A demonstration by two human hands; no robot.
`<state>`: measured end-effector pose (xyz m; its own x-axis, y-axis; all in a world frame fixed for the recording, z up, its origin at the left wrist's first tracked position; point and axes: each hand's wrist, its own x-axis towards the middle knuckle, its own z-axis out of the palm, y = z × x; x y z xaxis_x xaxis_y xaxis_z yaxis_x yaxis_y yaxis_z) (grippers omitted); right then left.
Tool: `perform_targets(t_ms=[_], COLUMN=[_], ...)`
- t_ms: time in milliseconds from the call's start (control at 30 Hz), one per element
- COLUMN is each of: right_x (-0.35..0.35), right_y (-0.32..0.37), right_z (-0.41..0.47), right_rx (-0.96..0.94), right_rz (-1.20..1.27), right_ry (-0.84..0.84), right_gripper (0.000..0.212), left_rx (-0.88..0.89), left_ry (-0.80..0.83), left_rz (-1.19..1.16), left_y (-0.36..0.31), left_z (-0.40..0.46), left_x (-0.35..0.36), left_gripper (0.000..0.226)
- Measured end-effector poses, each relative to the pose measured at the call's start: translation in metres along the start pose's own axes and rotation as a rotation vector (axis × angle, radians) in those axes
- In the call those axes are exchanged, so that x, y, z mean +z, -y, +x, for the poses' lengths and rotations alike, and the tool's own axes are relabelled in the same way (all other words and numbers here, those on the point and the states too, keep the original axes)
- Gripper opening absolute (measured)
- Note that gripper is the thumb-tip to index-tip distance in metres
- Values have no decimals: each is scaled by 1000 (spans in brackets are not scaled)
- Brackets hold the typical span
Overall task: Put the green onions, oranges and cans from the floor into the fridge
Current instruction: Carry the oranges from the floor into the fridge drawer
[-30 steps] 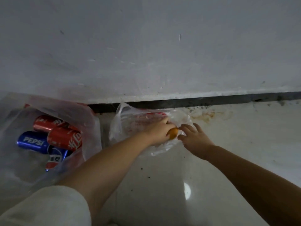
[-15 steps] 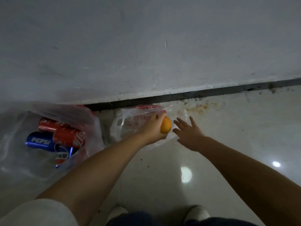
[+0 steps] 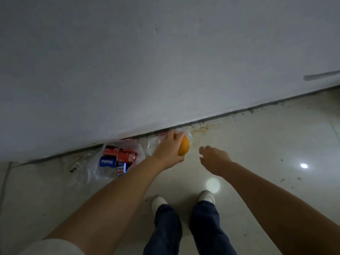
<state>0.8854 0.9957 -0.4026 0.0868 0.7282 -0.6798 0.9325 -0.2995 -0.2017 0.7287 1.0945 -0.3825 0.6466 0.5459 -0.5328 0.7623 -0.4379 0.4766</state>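
Compared with half a second ago, the orange [image 3: 184,145] has been lifted clear of the clear bag [image 3: 156,144] by the wall, and the feet and dark trousers are now seen below. The orange is gripped in the left hand [image 3: 170,150], fingers curled over its top, its slightly longer axis running up and down in the view. It is held above the floor [image 3: 266,144], just left of the right hand [image 3: 214,160], which is empty with relaxed, spread fingers and kept apart from the fruit. The cans [image 3: 118,159] are seen lying on their sides in a second bag [image 3: 137,149] left of the left hand.
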Motion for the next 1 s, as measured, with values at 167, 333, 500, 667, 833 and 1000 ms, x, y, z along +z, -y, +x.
perform_targets(t_ms=[167, 333, 500, 667, 833, 1000], right_x=[-74, -131, -143, -123, -67, 28], right_y=[31, 54, 45, 23, -7, -25], right_z=[-84, -165, -251, -353, -488, -631], right_rx=[86, 185, 395, 602, 917, 1233], right_rz=[87, 131, 228, 224, 261, 382], right_ry=[-52, -188, -411, -634, -743, -841], right_gripper=[35, 38, 39, 42, 42, 41], left_rx=[72, 195, 409, 624, 889, 1160], left_ry=[12, -68, -90, -76, 20, 160], left_rz=[144, 206, 308, 449, 457, 449], left_y=[-55, -98, -153, -233, -355, -471], left_z=[-77, -131, -158, -177, -227, -322], left_x=[-78, -136, -171, -179, -128, -30], left_gripper=[74, 70, 69, 73, 75, 76])
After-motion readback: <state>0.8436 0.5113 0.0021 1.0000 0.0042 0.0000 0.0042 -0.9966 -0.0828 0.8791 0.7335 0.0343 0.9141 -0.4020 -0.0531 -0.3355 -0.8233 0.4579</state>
